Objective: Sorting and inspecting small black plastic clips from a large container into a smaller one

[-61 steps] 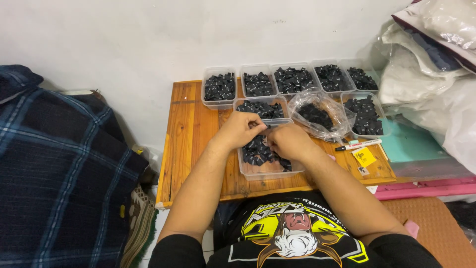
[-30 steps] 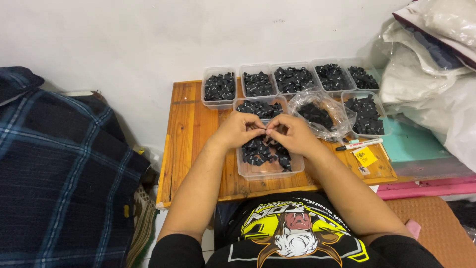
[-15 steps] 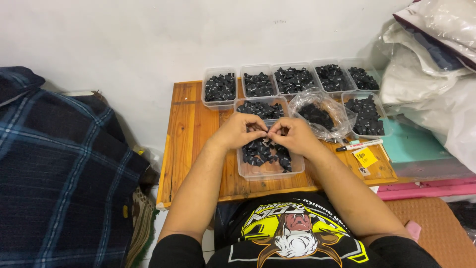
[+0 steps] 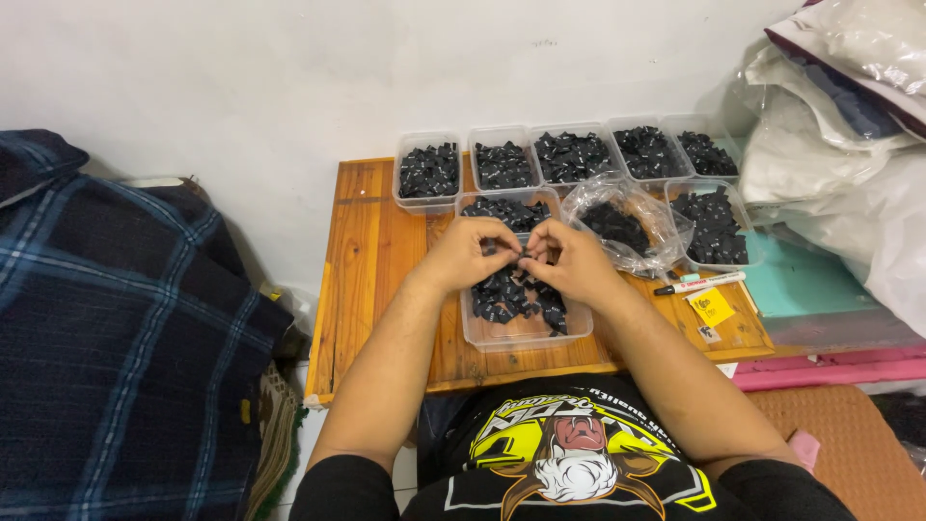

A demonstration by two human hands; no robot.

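Small black piece (image 4: 524, 253) pinched between my left hand (image 4: 473, 253) and right hand (image 4: 569, 259), both grips clenched on it, directly above the clear tub (image 4: 521, 333).

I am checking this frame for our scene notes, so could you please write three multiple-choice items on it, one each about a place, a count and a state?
1. Where are both hands?
A. Over the clear plastic tub nearest the person
B. On the marker pen
C. On the plaid cloth

2. How many clear plastic tubs stand in the back row by the wall?
A. Two
B. Five
C. Nine

3. How is the clear plastic bag of black pieces?
A. Knotted shut
B. Flat and empty
C. Open at its mouth

Answers: 1 A, the left hand and right hand meet, pinching small black pieces, above the nearest tub. 2 B, five tubs line the wall. 3 C, the bag gapes open on the wooden table.
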